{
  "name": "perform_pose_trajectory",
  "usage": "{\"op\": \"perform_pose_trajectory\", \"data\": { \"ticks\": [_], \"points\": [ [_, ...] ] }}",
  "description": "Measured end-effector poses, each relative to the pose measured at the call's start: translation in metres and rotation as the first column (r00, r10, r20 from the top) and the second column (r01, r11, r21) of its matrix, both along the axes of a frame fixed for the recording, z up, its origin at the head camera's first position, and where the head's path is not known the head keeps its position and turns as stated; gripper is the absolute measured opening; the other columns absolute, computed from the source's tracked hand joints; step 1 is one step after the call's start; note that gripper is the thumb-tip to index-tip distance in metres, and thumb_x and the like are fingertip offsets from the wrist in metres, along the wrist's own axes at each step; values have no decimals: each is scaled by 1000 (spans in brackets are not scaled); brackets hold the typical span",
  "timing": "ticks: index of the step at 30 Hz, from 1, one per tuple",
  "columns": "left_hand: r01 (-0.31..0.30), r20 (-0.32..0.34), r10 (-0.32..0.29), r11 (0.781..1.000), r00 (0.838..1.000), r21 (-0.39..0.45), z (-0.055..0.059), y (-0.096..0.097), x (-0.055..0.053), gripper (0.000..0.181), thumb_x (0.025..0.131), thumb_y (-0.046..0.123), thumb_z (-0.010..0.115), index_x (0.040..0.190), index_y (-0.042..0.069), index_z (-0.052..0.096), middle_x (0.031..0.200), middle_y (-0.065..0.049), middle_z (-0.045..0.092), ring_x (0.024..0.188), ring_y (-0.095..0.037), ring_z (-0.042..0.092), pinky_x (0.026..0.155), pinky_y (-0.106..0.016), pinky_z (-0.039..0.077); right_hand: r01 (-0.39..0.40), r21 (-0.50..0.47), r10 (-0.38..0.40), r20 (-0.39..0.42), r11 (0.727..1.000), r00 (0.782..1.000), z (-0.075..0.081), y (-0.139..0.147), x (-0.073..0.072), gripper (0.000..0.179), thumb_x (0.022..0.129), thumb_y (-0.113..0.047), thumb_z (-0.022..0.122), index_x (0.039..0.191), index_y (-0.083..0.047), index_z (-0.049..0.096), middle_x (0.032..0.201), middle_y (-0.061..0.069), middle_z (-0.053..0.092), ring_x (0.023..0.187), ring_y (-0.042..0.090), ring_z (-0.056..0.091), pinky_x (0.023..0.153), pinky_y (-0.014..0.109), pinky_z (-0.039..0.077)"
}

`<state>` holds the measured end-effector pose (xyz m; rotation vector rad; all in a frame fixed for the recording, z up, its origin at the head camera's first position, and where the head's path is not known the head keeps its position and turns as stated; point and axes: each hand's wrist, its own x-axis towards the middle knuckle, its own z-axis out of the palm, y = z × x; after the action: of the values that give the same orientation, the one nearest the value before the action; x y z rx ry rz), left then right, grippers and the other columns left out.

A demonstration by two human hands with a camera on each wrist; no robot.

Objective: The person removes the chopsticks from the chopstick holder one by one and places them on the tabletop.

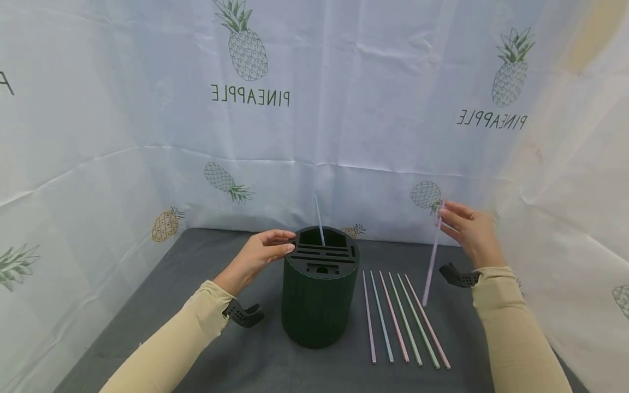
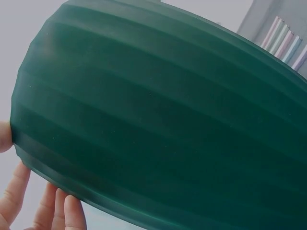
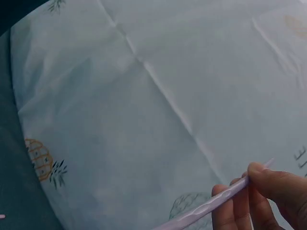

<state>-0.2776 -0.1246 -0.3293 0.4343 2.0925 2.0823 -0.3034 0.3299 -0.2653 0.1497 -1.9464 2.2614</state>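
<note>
A dark green round knife block (image 1: pixel 316 300) with a slotted black top stands upright on the table. One light blue chopstick (image 1: pixel 319 221) leans in its open rear compartment. My left hand (image 1: pixel 255 256) touches the block's upper left edge, thumb at the rim; in the left wrist view its fairly straight fingers (image 2: pixel 44 208) rest against the green wall (image 2: pixel 158 115). Off to the right, my right hand (image 1: pixel 469 229) pinches a lilac chopstick (image 1: pixel 432 262) near its thin upper end, the thicker end hanging down. The right wrist view shows this chopstick (image 3: pixel 206 206) between thumb and fingers.
Several pastel chopsticks (image 1: pixel 395 319) in lilac, blue, pink and green lie side by side on the dark grey tabletop (image 1: pixel 236 360), right of the block. White pineapple-print cloth (image 1: pixel 344 131) hangs behind and at both sides.
</note>
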Motion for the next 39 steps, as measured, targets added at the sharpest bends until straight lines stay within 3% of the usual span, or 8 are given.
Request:
{"op": "perform_pose_trajectory", "data": {
  "ticks": [6,9,12,14,19,24,31,39],
  "points": [
    [-2,0,2,1000,1000,4,-2,0,-1,46,89,19,71,130,3,57,132,-11,53,114,-18,57,109,-43,42,-99,261,72,112,960,991,-49,31,-8,38,94,-14,63,132,-10,57,98,-22,67,90,-4,66,80,16,56],
    [-5,-1,5,1000,1000,1,-2,0,-1,45,89,18,71,130,3,57,131,-11,53,113,-17,57,108,-44,43,-138,294,93,162,946,982,-69,39,-11,38,92,-16,67,128,-6,60,94,-18,69,86,0,68,78,19,57],
    [-7,1,7,1000,1000,2,-2,0,0,45,89,18,70,129,3,57,131,-11,53,113,-17,58,109,-44,42,-167,302,102,219,939,970,-87,45,-13,25,91,-16,69,115,-11,68,91,-14,70,81,3,70,76,21,58],
    [-6,0,6,1000,1000,2,-2,0,0,45,89,18,70,130,3,57,132,-12,53,113,-18,58,109,-44,42,-156,312,75,256,937,964,-97,45,-12,33,90,-15,69,120,-1,65,88,-11,70,79,4,70,74,22,59],
    [-1,-4,1,1000,1000,-4,-3,0,-1,46,89,19,70,130,3,57,133,-13,52,114,-18,57,109,-45,41,-113,427,-39,331,897,943,-117,40,-12,51,92,-10,66,132,15,48,87,-10,69,77,4,67,70,24,59],
    [0,-4,0,1000,1000,1,-3,0,0,46,89,19,70,130,3,57,132,-12,53,113,-18,58,109,-45,41,-122,496,-67,345,860,936,-135,38,-17,47,93,-5,64,130,18,48,90,-2,71,79,9,66,67,25,59],
    [-1,-6,1,1000,1000,-3,-2,0,-1,47,89,20,71,131,3,57,132,-12,53,113,-18,58,109,-44,42,-129,526,-86,365,841,927,-152,33,-22,44,91,-3,64,127,18,51,93,4,72,79,11,65,68,26,59],
    [-23,13,23,1000,1000,-14,-4,1,-3,45,89,20,72,129,6,59,132,-11,54,117,-20,56,108,-42,43,-113,565,-120,359,818,926,-169,31,-29,42,86,-1,68,122,17,56,87,1,70,74,10,63,66,27,58]
  ]
}}
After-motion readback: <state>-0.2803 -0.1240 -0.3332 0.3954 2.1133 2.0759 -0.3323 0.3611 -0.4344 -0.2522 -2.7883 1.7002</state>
